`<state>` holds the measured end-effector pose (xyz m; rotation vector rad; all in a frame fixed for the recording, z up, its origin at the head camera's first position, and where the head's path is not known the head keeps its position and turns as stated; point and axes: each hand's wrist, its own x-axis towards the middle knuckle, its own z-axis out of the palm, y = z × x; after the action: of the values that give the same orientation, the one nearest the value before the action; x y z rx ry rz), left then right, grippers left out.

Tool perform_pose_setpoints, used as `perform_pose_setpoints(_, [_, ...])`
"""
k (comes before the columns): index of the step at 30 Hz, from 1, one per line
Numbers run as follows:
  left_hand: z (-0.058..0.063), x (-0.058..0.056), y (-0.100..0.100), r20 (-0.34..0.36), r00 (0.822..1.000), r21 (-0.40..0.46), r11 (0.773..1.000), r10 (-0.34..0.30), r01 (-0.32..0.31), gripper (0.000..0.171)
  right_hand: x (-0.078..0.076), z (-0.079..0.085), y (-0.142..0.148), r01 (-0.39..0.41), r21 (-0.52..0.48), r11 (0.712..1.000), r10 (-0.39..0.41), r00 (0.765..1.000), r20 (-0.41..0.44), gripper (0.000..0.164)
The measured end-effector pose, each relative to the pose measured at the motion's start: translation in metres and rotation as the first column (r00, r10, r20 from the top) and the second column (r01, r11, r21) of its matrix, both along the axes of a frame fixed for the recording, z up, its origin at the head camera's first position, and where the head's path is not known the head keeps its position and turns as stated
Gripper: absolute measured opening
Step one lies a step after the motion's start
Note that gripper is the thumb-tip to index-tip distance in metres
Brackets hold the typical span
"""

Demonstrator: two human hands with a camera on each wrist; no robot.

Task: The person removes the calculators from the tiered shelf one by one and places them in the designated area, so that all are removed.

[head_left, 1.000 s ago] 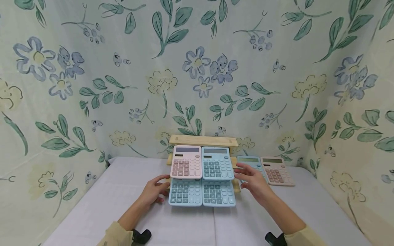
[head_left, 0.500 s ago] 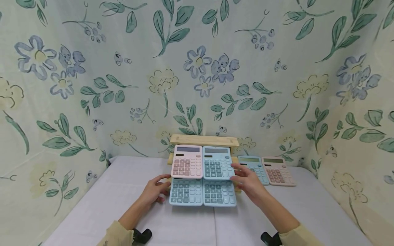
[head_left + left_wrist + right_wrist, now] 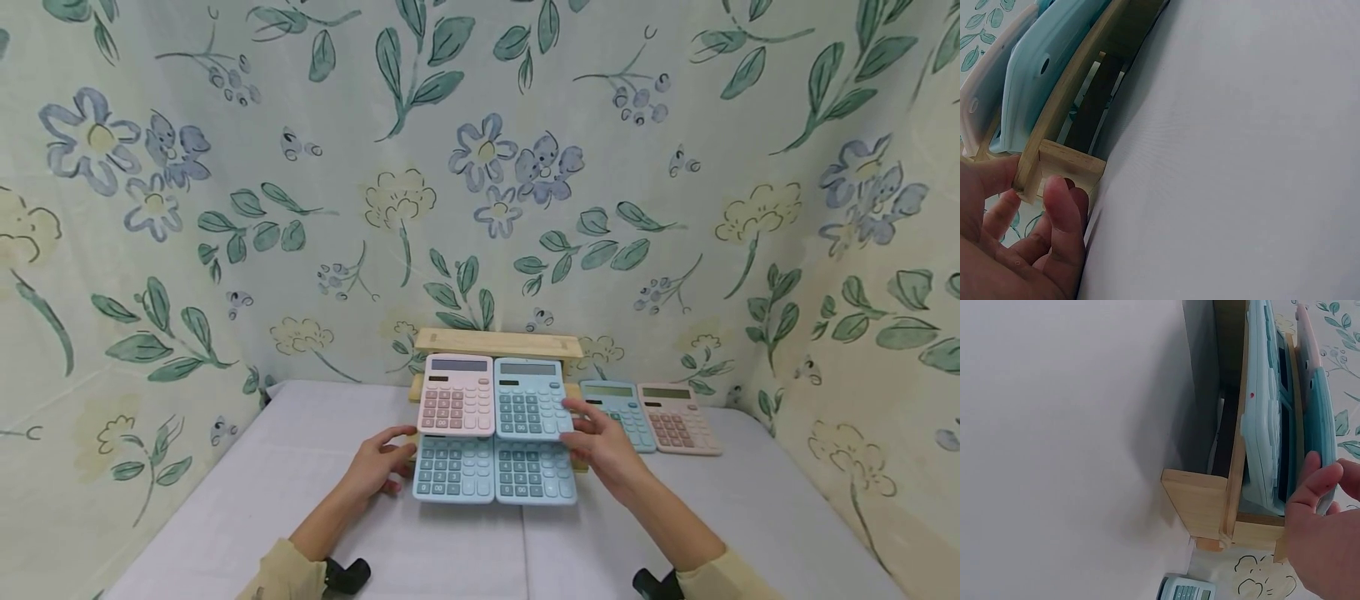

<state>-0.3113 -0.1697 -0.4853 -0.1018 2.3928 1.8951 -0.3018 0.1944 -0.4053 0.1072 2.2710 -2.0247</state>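
A stepped wooden rack point(image 3: 498, 342) holds calculators in two rows. On its upper step lean a pink calculator point(image 3: 455, 396) at left and a blue calculator point(image 3: 528, 400) at right. Two more blue ones, a left lower calculator point(image 3: 453, 471) and a right lower calculator point(image 3: 536, 475), stand in front. My left hand point(image 3: 375, 467) grips the rack's left end; in the left wrist view thumb and fingers are around the wooden rail point(image 3: 1072, 162). With thumb and fingers, my right hand point(image 3: 611, 454) pinches the upper blue calculator point(image 3: 1322, 419) by its lower right corner.
Behind my right hand, another blue calculator point(image 3: 621, 408) and a pink calculator point(image 3: 678, 421) lie side by side on the white cloth-covered table point(image 3: 247, 500). A floral curtain point(image 3: 337, 250) rises behind the table and along both sides.
My right hand has moved left from beside the rack and taken hold of the upper blue calculator's right edge. The left hand stays at the rack's left end.
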Motion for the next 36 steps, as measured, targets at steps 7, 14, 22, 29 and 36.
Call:
perform_pose_setpoints(7, [0.0, 0.0, 0.0, -0.006, 1.0, 0.003, 1.0, -0.009, 0.009, 0.043, 0.002, 0.001, 0.0, 0.002, -0.018, 1.0, -0.002, 1.0, 0.003, 0.056])
perform_pose_setpoints(14, [0.001, 0.001, 0.001, -0.007, 1.0, 0.005, 1.0, -0.012, 0.012, 0.043, 0.004, 0.001, 0.001, 0.009, -0.028, 1.0, -0.009, 1.0, 0.004, 0.053])
perform_pose_setpoints(22, [0.002, 0.002, 0.0, -0.005, 1.0, 0.01, 1.0, -0.011, 0.011, 0.043, 0.007, 0.001, 0.003, 0.02, -0.045, 0.999, -0.02, 1.0, 0.007, 0.051])
perform_pose_setpoints(29, [0.002, 0.002, 0.001, 0.002, 1.0, 0.007, 1.0, -0.006, 0.006, 0.044, 0.01, 0.0, 0.005, 0.021, -0.062, 0.998, -0.021, 1.0, 0.001, 0.05])
perform_pose_setpoints(36, [0.003, 0.001, 0.0, 0.017, 1.0, 0.013, 1.0, -0.001, 0.001, 0.043, 0.011, 0.0, 0.009, 0.025, -0.066, 0.998, -0.024, 1.0, 0.014, 0.051])
